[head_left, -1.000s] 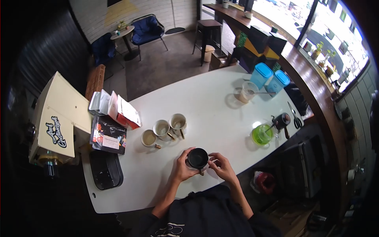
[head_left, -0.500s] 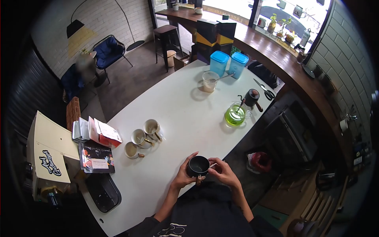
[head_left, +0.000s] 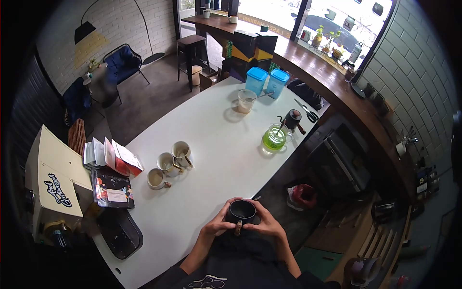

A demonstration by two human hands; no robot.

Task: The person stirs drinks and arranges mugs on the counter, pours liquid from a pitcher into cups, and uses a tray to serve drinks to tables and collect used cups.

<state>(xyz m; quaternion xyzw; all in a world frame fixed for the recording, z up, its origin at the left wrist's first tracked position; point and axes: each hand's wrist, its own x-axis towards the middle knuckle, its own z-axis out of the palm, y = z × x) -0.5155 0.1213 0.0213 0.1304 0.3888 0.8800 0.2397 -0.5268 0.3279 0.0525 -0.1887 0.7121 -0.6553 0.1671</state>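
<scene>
Between both hands I hold a black mug (head_left: 242,210) with a wooden handle, close to my body at the table's near edge. My left hand (head_left: 217,220) wraps its left side, and my right hand (head_left: 265,221) wraps the right side. The handle points toward me, and the inside looks dark. To the left on the white table stand three pale mugs: a near one (head_left: 157,178), a middle one (head_left: 167,164) and a far one (head_left: 181,151).
A glass pot of green liquid (head_left: 274,139), a dark grinder-like canister (head_left: 292,118), scissors (head_left: 310,114), a clear cup (head_left: 245,101) and blue-lidded containers (head_left: 256,80) stand toward the far right. At left are packets (head_left: 115,156), a black tray (head_left: 126,236) and a cream machine (head_left: 57,178).
The view has shifted slightly. My right hand has gone from fingertips at the mug's side to wrapping round it. The mug's handle has turned a little to the left.
</scene>
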